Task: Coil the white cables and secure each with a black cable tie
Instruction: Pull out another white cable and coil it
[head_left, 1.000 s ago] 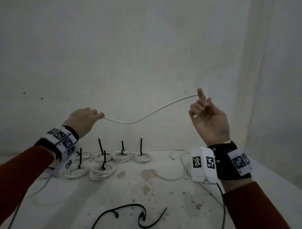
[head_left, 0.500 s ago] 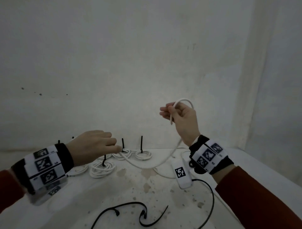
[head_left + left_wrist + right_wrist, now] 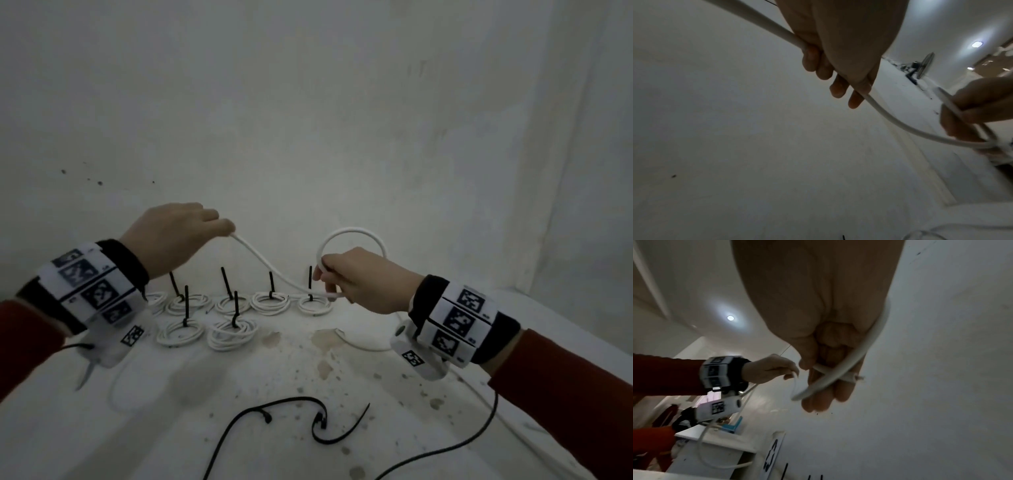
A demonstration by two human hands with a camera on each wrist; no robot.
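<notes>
A white cable [image 3: 270, 270] sags between my two hands above the table. My left hand [image 3: 222, 228] pinches it at the upper left, with the rest of the cable trailing back under the wrist. My right hand [image 3: 325, 279] grips one round loop [image 3: 352, 234] of it, and the cut end sticks out below the fingers. In the right wrist view the cable [image 3: 859, 353] crosses itself under my curled fingers [image 3: 818, 402]. In the left wrist view the fingers [image 3: 838, 91] hold the cable [image 3: 900, 123]. Several tied coils [image 3: 269, 303] with upright black ties lie behind.
Loose black cable ties [image 3: 329, 435] lie at the front middle of the stained white table [image 3: 239, 394]. Another loose white cable [image 3: 363, 346] lies under my right wrist. A black camera lead [image 3: 472, 442] runs from that wrist. A white wall stands close behind.
My left hand has risen from near the coils and pulled the cable up to the left. My right hand has come down, and its loop is now a full ring.
</notes>
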